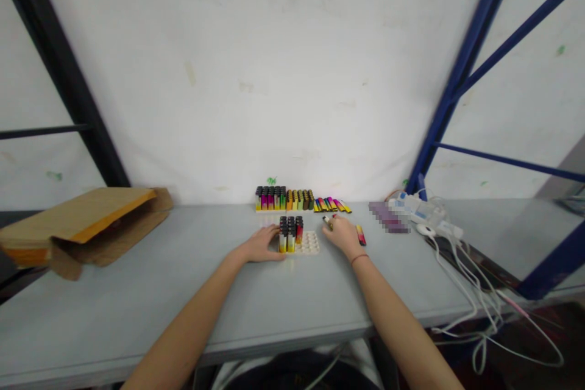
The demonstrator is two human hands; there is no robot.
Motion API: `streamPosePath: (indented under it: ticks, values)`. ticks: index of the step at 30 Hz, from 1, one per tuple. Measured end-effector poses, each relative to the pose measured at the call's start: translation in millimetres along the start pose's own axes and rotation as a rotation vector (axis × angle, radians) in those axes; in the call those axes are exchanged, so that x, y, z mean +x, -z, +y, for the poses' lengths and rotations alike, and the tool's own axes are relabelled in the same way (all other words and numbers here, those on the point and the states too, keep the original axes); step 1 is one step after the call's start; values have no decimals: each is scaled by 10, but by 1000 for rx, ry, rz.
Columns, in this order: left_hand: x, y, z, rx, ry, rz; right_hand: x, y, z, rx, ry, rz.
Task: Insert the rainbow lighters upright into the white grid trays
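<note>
A small white tray point(311, 244) with round holes lies on the table. Lighters point(287, 239) with black tops stand upright in its left part; holes show at the right. My left hand point(262, 245) is round the tray's left end, thumb at the front and fingers behind, gripping it. To the right of the tray, my right hand point(343, 236) is closed on a lighter point(327, 222), its end showing past the fingers. A red and yellow lighter point(361, 235) lies flat just right of that hand.
By the wall stand rows of upright lighters point(270, 198) and more lighters point(300, 200); several others point(331, 205) lie flat beside them. An open cardboard box point(91, 219) is at left. Right are a blurred purple item point(389, 217), power strips point(418, 210), white cables point(470, 274) and a blue frame point(450, 91).
</note>
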State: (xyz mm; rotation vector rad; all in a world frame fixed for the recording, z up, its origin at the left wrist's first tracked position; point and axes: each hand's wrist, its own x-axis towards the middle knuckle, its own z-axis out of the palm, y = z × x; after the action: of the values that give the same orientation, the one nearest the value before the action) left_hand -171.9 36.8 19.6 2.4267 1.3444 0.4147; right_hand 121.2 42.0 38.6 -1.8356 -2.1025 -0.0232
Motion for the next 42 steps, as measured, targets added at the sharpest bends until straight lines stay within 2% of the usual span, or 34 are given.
streamPosePath:
  ticks: [6, 10, 13, 16, 19, 22, 24, 28, 31, 33, 39, 42]
  values:
    - [-4, 8, 21, -6, 12, 4, -30, -38, -98, -135, -47, 71]
    - [-1, 14, 23, 15, 8, -16, 0, -102, -73, -189, -65, -2]
    - [3, 7, 11, 27, 18, -25, 23, -156, -67, -169, -34, 8]
    - [3, 0, 5, 24, 7, -10, 52, -188, -69, 0, -72, 56]
    - [0, -1, 11, 17, 5, -9, 88, -200, -52, 343, -129, 111]
    - [-1, 2, 14, 2, -10, 6, 116, -210, -25, 681, -83, 225]
    - [-1, 4, 14, -4, -20, 17, 122, -216, -15, 819, -17, 277]
    - [-1, 11, 18, 4, -10, -1, 105, -217, -39, 944, 62, 210]
    - [0, 10, 14, 14, -6, -14, 86, -214, -97, 1086, 57, 163]
    - [1, 5, 5, 10, -13, -1, 80, -216, -143, 1185, -13, 136]
    - [0, 2, 0, 7, -14, 4, 86, -200, -218, 1327, -402, 52]
    - [4, 4, 9, 5, -1, -5, 97, -185, -208, 1345, -422, 55]
